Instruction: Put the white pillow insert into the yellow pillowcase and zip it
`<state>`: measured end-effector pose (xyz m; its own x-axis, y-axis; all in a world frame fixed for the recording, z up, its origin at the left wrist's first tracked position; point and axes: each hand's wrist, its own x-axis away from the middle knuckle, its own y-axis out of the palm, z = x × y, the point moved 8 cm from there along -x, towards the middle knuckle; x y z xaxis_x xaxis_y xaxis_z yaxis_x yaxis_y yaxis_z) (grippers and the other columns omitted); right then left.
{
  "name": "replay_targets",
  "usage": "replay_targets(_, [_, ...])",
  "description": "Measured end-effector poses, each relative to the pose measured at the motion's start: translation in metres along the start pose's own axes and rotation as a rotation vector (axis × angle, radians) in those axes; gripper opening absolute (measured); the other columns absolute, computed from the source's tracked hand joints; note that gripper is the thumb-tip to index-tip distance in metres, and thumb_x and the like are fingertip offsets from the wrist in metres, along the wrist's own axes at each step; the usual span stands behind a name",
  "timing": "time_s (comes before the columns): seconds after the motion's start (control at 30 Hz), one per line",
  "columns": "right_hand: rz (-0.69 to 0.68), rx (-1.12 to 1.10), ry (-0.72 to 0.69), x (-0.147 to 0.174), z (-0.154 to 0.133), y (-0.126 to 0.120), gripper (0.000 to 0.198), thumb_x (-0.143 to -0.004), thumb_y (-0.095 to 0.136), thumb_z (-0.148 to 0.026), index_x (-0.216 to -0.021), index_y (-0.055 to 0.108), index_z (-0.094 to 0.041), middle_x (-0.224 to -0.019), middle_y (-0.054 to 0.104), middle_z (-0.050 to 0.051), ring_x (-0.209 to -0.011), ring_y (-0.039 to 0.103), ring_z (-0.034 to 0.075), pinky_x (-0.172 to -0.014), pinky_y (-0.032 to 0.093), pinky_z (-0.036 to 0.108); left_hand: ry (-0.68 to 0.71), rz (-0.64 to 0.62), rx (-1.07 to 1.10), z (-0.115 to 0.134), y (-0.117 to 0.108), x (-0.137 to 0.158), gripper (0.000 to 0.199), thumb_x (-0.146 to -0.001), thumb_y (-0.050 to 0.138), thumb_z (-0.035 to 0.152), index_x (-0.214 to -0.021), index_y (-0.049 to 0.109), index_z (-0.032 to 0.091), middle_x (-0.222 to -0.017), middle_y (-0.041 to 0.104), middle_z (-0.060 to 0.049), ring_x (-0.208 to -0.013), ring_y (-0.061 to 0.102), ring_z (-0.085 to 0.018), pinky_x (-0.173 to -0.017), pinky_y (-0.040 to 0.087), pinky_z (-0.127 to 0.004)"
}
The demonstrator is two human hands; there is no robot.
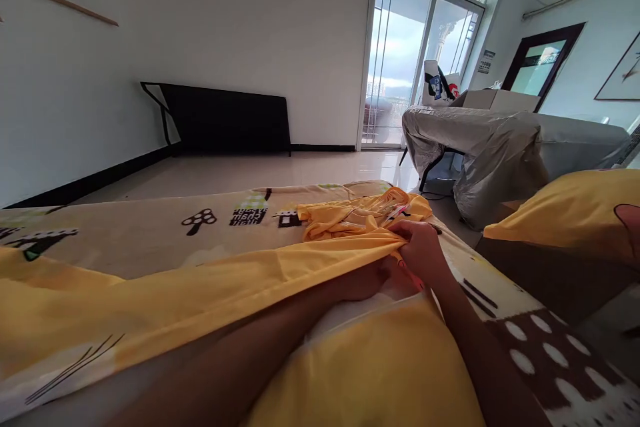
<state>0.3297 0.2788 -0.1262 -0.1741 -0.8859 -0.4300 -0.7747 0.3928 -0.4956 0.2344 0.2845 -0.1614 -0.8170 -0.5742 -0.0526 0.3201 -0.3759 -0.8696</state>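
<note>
Near the patterned bed's (pixel 160 227) far right corner, the right hand (pixel 423 250) pinches a yellow cover (pixel 200 300); the left hand's (pixel 367 280) hold, partly hidden, cannot be told. Beyond the far edge stand a black panel (pixel 227 120) and glass doors (pixel 400 47).

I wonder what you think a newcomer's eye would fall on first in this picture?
Probably the yellow fabric, sweeping from the left edge to just right of centre, where the right hand grips it. Next might come the black panel in the left background, then the bright glass doors at the back, towards the right.
</note>
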Motion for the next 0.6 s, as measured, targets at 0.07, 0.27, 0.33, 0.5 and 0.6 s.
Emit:
replay_targets(0.07, [-0.055, -0.145, 0.017, 0.001, -0.001, 0.003, 0.035, -0.052, 0.045, -0.009, -0.077, 0.068, -0.017, -0.080, 0.071, 0.004, -0.079, 0.065, 0.020, -0.070, 0.049, 0.027, 0.021, -0.155, -0.048, 0.006, 0.010, 0.006, 0.027, -0.083, 0.043, 0.029, -0.100, 0.062, 0.023, -0.109, 0.065, -0.003, -0.104, 0.055, -0.021, -0.099, 0.039, -0.036])
replay_targets(0.27, [-0.107, -0.371, 0.068, 0.002, 0.005, 0.012, 0.021, -0.056, 0.051, -0.016, -0.073, 0.064, -0.015, -0.067, 0.064, -0.001, -0.066, 0.057, 0.014, -0.056, 0.043, 0.020, 0.019, -0.290, -0.247, 0.022, 0.013, 0.015, 0.023, -0.082, 0.043, 0.029, -0.081, 0.064, 0.020, -0.090, 0.067, -0.003, -0.088, 0.060, -0.020, -0.088, 0.044, -0.034])
replay_targets(0.33, [-0.119, -0.342, 0.095, 0.002, 0.009, 0.015, 0.013, -0.058, 0.051, -0.018, -0.065, 0.061, -0.015, -0.062, 0.060, -0.001, -0.062, 0.053, 0.012, -0.052, 0.040, 0.019, 0.073, -0.099, -0.322, 0.029, -0.001, 0.015, 0.020, -0.082, 0.044, 0.028, -0.082, 0.062, 0.020, -0.094, 0.065, -0.005, -0.096, 0.057, -0.023, -0.094, 0.041, -0.037])
replay_targets(0.5, [-0.105, -0.196, 0.055, 0.000, 0.010, 0.012, 0.012, -0.059, 0.047, -0.018, -0.055, 0.058, -0.015, -0.054, 0.053, -0.002, -0.056, 0.047, 0.011, -0.049, 0.034, 0.019, 0.062, 0.208, -0.275, 0.026, -0.019, 0.019, 0.032, -0.079, 0.048, 0.037, -0.105, 0.056, 0.020, -0.108, 0.059, -0.009, -0.098, 0.054, -0.027, -0.092, 0.043, -0.043])
replay_targets(0.6, [-0.064, -0.132, 0.016, -0.002, 0.010, 0.008, 0.013, -0.057, 0.046, -0.018, -0.056, 0.059, -0.015, -0.054, 0.054, -0.003, -0.058, 0.046, 0.012, -0.050, 0.033, 0.019, -0.059, 0.216, -0.219, 0.012, -0.016, 0.015, 0.046, -0.079, 0.047, 0.039, -0.122, 0.048, 0.020, -0.123, 0.054, -0.012, -0.110, 0.050, -0.032, -0.101, 0.037, -0.050])
